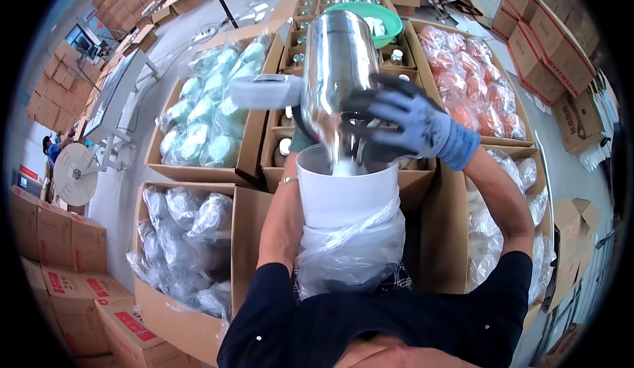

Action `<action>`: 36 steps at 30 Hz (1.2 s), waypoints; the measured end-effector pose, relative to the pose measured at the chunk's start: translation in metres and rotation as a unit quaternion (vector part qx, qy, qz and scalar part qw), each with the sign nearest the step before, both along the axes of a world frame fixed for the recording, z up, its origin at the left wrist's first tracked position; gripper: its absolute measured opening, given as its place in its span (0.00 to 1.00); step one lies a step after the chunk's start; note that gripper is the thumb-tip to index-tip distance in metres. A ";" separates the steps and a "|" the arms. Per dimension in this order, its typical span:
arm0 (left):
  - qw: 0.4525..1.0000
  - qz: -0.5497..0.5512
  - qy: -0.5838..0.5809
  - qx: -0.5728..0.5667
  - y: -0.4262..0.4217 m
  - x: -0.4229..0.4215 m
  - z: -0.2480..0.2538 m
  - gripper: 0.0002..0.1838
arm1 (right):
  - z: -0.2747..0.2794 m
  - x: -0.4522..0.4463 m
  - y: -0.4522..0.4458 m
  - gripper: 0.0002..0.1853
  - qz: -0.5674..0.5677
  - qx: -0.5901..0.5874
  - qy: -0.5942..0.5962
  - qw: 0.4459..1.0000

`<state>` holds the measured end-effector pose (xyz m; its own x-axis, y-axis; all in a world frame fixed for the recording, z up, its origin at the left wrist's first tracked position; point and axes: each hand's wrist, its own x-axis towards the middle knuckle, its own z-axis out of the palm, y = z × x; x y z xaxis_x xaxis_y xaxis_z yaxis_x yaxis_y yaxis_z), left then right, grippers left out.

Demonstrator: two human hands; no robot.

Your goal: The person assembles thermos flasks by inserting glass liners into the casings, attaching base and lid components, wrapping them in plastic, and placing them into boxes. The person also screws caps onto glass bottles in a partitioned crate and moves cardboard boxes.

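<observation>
A shiny silver bottle [337, 64] hangs neck down at the mouth of a white cylinder [350, 193], which has clear plastic bunched round its lower part. My right hand [403, 120], in a blue and black glove, lies against the bottle's right side with its fingers spread. Behind the bottle and the cylinder's rim, my left hand [304, 137] is mostly hidden; its fingers cannot be made out. A translucent pale piece [265, 92] sticks out to the left of the bottle.
Open cartons surround me: green wrapped pieces [205, 113] at left, orange ones [472, 80] at right, clear-bagged pieces [188, 236] at lower left. A green basin [389, 21] rests on the carton behind. A person [50, 147] is at far left.
</observation>
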<state>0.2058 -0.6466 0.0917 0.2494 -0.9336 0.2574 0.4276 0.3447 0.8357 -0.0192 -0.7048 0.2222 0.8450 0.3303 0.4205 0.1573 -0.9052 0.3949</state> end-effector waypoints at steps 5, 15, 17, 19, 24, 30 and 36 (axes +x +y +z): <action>0.992 -0.014 -0.122 0.000 0.046 -0.002 -0.051 0.18 | -0.050 0.018 -0.026 0.44 -0.079 0.580 -0.202 0.785; 0.983 -0.077 0.157 0.055 0.121 -0.025 -0.039 0.28 | -0.080 0.026 0.013 0.16 -0.028 0.817 0.142 0.558; 0.937 -0.105 0.332 0.033 0.117 -0.004 -0.036 0.31 | -0.068 0.024 0.016 0.17 -0.011 0.808 0.164 0.566; 0.931 -0.038 0.362 -0.009 0.116 0.025 -0.032 0.32 | -0.066 0.026 0.014 0.16 -0.026 0.784 0.214 0.582; 0.923 0.368 -0.092 -0.065 0.107 0.054 -0.002 0.27 | -0.086 0.028 0.012 0.16 -0.063 0.485 0.017 0.872; 0.904 0.120 -0.401 -0.089 0.096 0.010 0.059 0.32 | -0.099 0.010 0.026 0.23 0.052 0.905 -0.146 0.397; 0.881 0.100 -0.444 -0.131 0.081 0.000 0.053 0.21 | -0.094 0.003 0.042 0.20 -0.020 0.807 -0.140 0.573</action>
